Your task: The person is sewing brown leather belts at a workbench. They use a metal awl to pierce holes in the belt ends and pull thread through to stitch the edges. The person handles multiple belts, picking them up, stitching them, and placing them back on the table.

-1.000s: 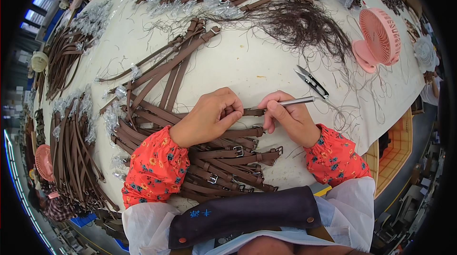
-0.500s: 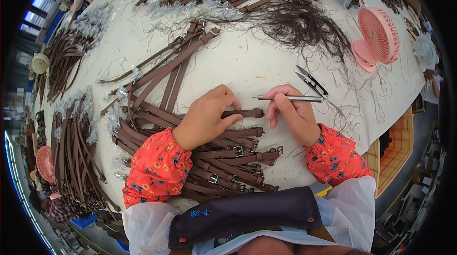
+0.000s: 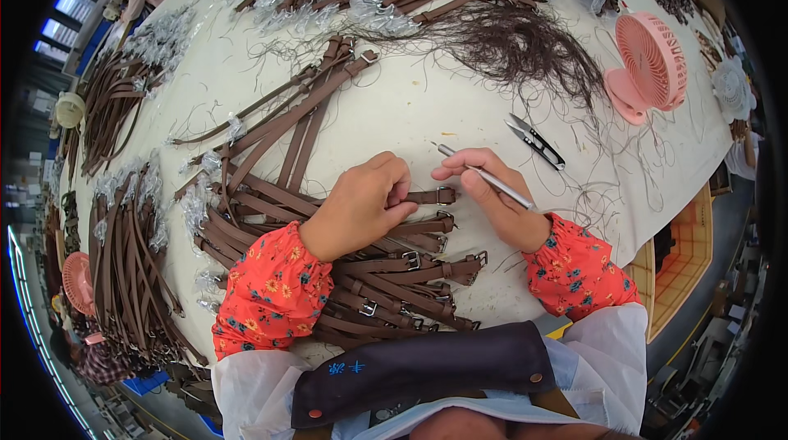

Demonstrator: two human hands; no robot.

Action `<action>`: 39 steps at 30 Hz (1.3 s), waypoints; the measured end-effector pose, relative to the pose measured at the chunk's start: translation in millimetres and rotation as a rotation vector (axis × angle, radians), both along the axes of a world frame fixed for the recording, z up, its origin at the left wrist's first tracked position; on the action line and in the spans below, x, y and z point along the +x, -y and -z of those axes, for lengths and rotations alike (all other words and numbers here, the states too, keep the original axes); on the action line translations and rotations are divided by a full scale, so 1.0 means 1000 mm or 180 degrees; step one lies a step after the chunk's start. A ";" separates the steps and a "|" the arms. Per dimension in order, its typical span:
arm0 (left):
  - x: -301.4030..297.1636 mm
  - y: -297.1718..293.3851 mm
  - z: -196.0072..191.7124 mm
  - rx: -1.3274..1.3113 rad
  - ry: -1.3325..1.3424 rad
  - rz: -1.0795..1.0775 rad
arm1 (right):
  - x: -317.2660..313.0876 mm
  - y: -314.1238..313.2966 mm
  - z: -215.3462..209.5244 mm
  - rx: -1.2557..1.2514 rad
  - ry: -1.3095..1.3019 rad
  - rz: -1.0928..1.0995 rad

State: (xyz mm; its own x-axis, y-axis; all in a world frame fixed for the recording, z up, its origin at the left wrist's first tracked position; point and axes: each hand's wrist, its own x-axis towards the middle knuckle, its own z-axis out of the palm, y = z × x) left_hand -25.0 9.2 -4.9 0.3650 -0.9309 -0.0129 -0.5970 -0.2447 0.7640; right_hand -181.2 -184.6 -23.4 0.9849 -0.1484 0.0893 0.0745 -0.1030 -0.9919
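— What's on the tabletop [image 3: 427, 112] from your seat?

— I see a pile of brown straps [image 3: 386, 284] at its near edge.

— And the hands?

— My left hand [image 3: 361, 206] is curled, pinning one buckled strap [image 3: 431, 195] atop the pile. My right hand [image 3: 492, 198] pinches a thin silver tool [image 3: 484, 176], its tip probably off the strap.

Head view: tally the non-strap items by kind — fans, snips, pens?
Pink fans: 2, second at the left edge
Thread snips: 1
Silver pen in right hand: 1
Total: 4
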 end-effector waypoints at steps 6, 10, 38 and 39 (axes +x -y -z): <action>-0.004 0.003 0.001 -0.0201 -0.0267 -0.0165 | -0.003 -0.002 0.000 0.0210 -0.0181 -0.0256; -0.001 0.002 0.002 -0.0202 -0.0298 0.0000 | -0.003 0.003 0.000 0.0580 -0.0132 0.0136; -0.002 0.002 0.007 -0.0254 -0.0076 0.0065 | -0.003 0.002 -0.002 0.0731 -0.0627 -0.0266; -0.002 0.002 0.007 -0.0265 -0.0094 0.0053 | -0.003 0.002 -0.002 0.0739 -0.0628 -0.0289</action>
